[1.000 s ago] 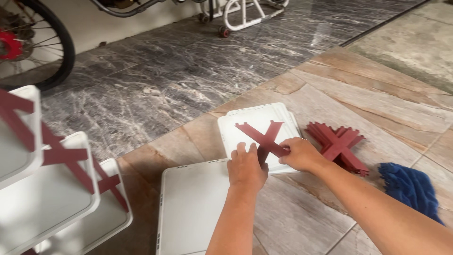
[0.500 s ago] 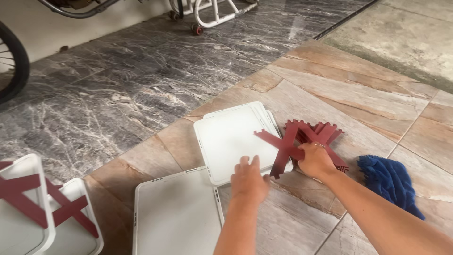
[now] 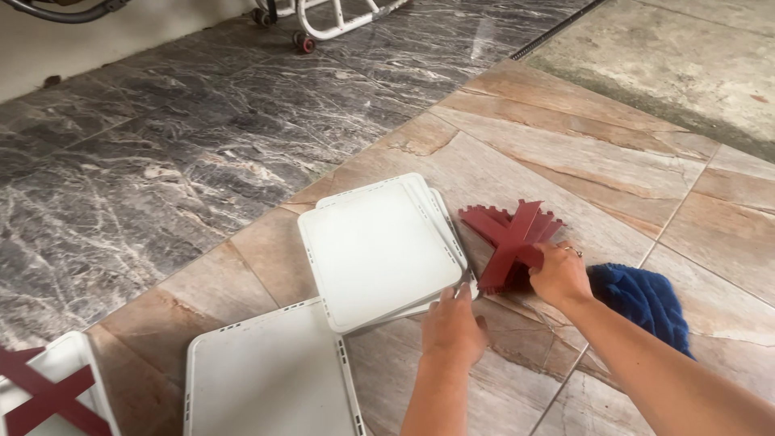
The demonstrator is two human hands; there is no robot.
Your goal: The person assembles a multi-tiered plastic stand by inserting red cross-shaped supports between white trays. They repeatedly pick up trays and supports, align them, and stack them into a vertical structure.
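Crosses and trays, floor lot

Right hand (image 3: 559, 276) is closed on the top red cross (image 3: 510, 242) of the cross pile (image 3: 484, 226), which lies just right of the tray stack (image 3: 379, 250). Cross's long arm runs toward me and away, tilted slightly. Left hand (image 3: 452, 327) rests fingers spread on the stack's near edge, gripping nothing. Right hand is nearer the crosses. Blue cloth (image 3: 646, 303) sits beside my right wrist; single tray (image 3: 270, 375) lies nearer left.

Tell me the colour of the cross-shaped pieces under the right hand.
Dark red cross-shaped pieces, seen in the head view.
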